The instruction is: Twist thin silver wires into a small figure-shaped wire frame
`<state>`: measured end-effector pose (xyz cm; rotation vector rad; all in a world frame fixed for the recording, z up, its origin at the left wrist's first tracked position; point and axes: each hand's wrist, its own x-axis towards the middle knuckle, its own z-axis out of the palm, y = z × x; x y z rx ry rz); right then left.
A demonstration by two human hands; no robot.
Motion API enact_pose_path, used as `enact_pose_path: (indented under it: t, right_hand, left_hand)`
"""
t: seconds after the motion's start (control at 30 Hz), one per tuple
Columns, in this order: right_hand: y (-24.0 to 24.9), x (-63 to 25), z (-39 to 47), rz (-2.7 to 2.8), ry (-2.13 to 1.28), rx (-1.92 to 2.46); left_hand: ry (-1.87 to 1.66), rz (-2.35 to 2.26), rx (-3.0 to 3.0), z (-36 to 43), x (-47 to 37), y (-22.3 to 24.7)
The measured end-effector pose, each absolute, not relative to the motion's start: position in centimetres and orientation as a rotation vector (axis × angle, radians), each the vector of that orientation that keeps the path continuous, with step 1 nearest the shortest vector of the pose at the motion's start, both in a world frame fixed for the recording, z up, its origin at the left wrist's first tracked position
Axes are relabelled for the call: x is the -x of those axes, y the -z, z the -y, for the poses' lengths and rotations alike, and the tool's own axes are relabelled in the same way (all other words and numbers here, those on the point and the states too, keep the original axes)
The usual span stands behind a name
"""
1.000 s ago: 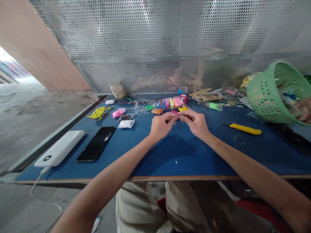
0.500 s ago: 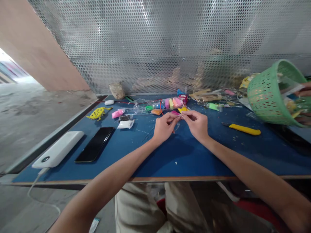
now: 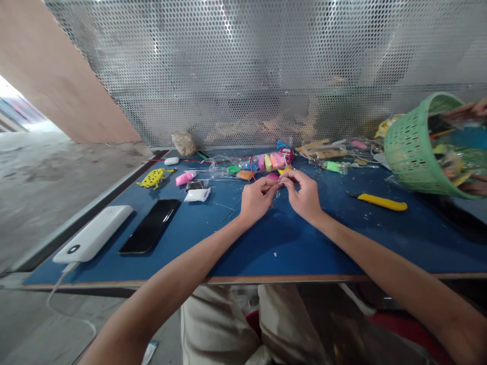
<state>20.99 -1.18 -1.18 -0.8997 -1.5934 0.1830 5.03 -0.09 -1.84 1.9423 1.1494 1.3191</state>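
Above the blue tabletop (image 3: 243, 253), my left hand (image 3: 257, 202) and my right hand (image 3: 305, 196) meet fingertip to fingertip. Both pinch a thin, pale wire (image 3: 286, 183), and a loose length of it hangs below the fingers. Just behind the fingertips lie a magenta packet (image 3: 273, 176) and a yellow piece (image 3: 284, 171), both partly covered by my hands. More thin wires (image 3: 230, 212) rest on the table left of my left hand. To the right of my right hand lies a yellow utility knife (image 3: 382, 202).
Another person's hand (image 3: 474, 110) reaches into a tilted green basket (image 3: 409, 147) at the right. Colourful clay packets (image 3: 268, 161) lie at the back. On the left are a phone (image 3: 149, 226), a white power bank (image 3: 93, 233) and a spotted yellow toy (image 3: 153, 178). A perforated metal panel (image 3: 236, 66) stands behind.
My right hand has shifted slightly left, closer to my left hand, which stays nearly still. The green basket has turned a little toward me, and the other person's upper hand has risen.
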Motion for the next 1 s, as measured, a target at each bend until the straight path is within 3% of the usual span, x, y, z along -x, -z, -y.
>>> enact_pose_path:
  t: [0.43, 0.7, 1.0]
  right_hand:
    - [0.6, -24.0, -0.4, 1.778, -0.615, 0.873]
    - [-0.2, -23.3, 1.0, 1.779, -0.222, 0.804]
    - [-1.0, -25.8, 0.5, 2.142, 0.342, 0.862]
  left_hand:
    - [-1.266, -1.036, -1.834, 0.0, -4.6, 1.1]
    - [-1.283, -1.056, -1.801, 0.3, -4.6, 0.9]
    - [-1.228, -1.114, -1.955, 0.7, -4.4, 0.5]
